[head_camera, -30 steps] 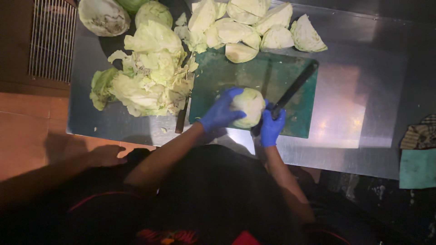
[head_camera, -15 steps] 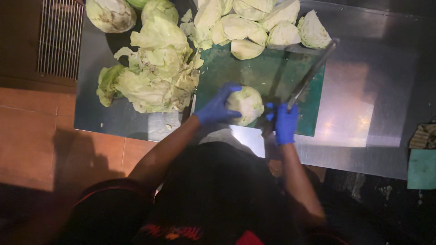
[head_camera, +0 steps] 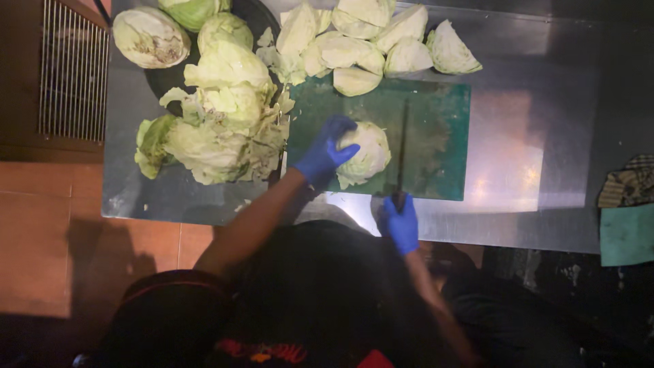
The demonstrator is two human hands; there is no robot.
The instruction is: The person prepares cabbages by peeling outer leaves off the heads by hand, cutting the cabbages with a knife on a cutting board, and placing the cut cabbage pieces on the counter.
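A pale green cabbage (head_camera: 366, 152) lies on a green cutting board (head_camera: 436, 143) on a steel table. My left hand (head_camera: 325, 152), in a blue glove, grips the cabbage from its left side. My right hand (head_camera: 400, 222), also blue-gloved, holds the handle of a long knife (head_camera: 402, 146) at the board's near edge. The blade points away from me and lies just right of the cabbage.
Cut cabbage wedges (head_camera: 381, 37) are piled at the board's far edge. Loose outer leaves (head_camera: 218, 123) heap to the left, with whole cabbages (head_camera: 151, 35) behind them. A metal grate (head_camera: 71, 68) lies at far left, cloths (head_camera: 627, 211) at far right, the steel table (head_camera: 531, 157) right of the board.
The knife has swung from a slant on the right to straight beside the cabbage. My right hand has drawn back toward the board's near edge. My left hand stays on the cabbage.
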